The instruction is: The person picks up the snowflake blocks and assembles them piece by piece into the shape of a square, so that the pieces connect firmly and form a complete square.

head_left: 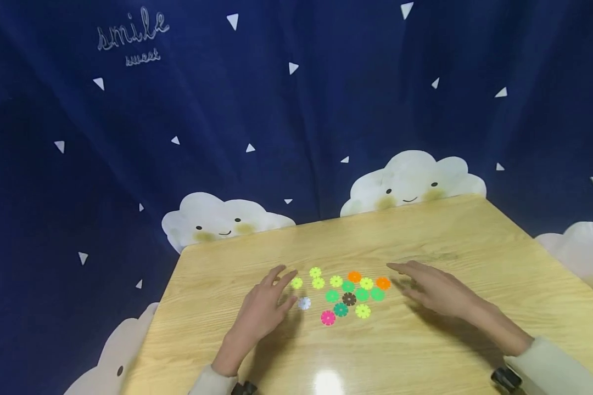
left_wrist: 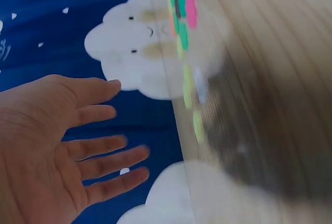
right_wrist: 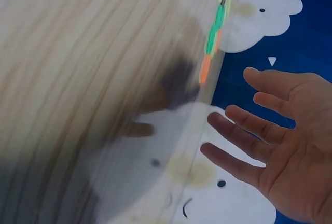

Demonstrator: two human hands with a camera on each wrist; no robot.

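Cluster of flat, gear-edged plastic discs point(head_left: 346, 293) lies on the wooden table point(head_left: 474, 258), roughly mid-width and toward the near half. The group's long axis runs left–right across the table, between the two hands. Colours seen: yellow-green, green, orange, one dark brown, one teal, one pink disc point(head_left: 328, 317) at the near edge, one pale white disc point(head_left: 303, 303) at the left end. All discs lie flat; several touch or overlap their neighbours.

Left hand point(head_left: 264, 312): palm down, fingers spread and nearly straight, pointing toward the left end of the cluster. Fingertips are just beside the white disc and a yellow-green disc point(head_left: 296, 283); contact cannot be confirmed. Holds nothing. The left wrist view shows the same hand point(left_wrist: 57, 141) splayed, palm bare.

Right hand point(head_left: 435, 291): palm down, fingers extended leftward, tips near the orange disc point(head_left: 382, 283) at the right end. Holds nothing; the right wrist view shows its fingers point(right_wrist: 244, 130) relaxed and apart.

Behind the table hangs a dark blue cloth point(head_left: 296, 109) with white clouds.
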